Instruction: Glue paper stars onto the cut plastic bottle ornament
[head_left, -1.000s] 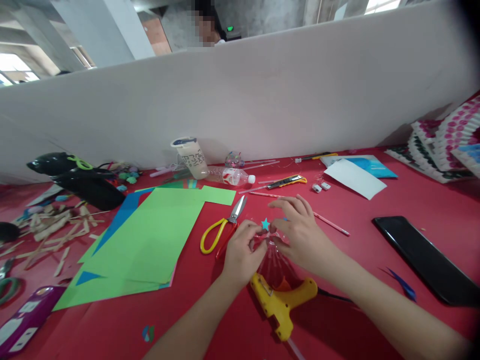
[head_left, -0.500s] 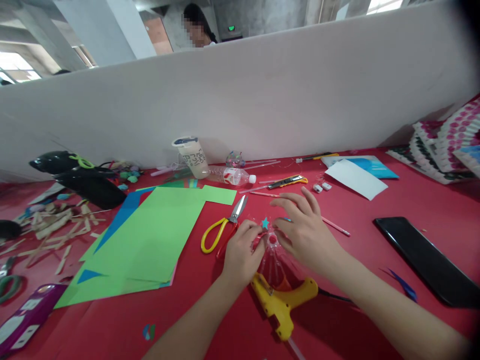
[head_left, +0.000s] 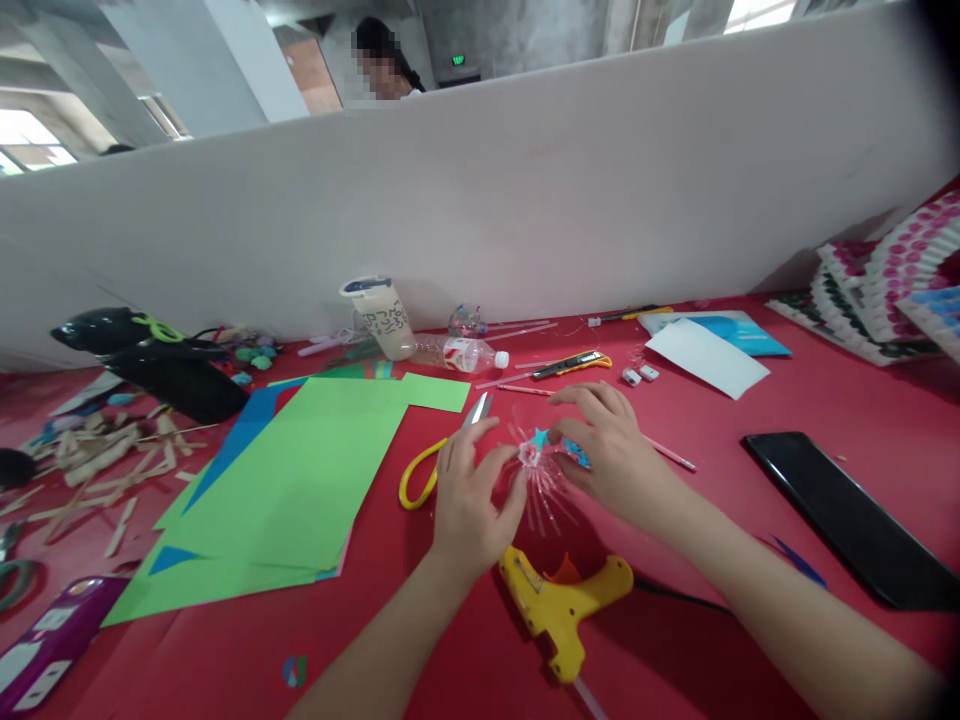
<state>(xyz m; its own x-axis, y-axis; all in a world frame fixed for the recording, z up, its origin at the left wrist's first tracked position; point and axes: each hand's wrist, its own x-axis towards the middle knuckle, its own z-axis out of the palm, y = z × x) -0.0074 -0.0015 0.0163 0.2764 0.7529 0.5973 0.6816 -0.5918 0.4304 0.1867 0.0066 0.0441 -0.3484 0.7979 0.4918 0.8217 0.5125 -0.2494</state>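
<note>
A clear plastic bottle top [head_left: 529,456], its wall cut into thin spread strips, is between my hands above the red table. A small blue star [head_left: 540,438] sits by its neck, and a blue patterned piece [head_left: 577,453] shows under my right fingers. My right hand [head_left: 611,445] is closed, with thumb and fingertips on the strips beside the star. My left hand [head_left: 474,490] is open, thumb and fingers apart, just left of the neck. Partly behind it lie yellow-handled scissors [head_left: 420,475]. A yellow glue gun [head_left: 551,610] rests nearer me.
Green paper sheets [head_left: 300,480] lie to the left, beside wooden sticks [head_left: 112,450] and a black bottle-shaped figure [head_left: 172,375]. Behind are a cup [head_left: 382,320], a plastic bottle [head_left: 457,353] and a box cutter [head_left: 574,365]. A black phone [head_left: 847,515] is at right. A white partition [head_left: 525,200] borders the table.
My left hand has let go of the cut bottle top and its fingers have spread. The bottle top has turned and shifted slightly left and away from me, with more strips showing.
</note>
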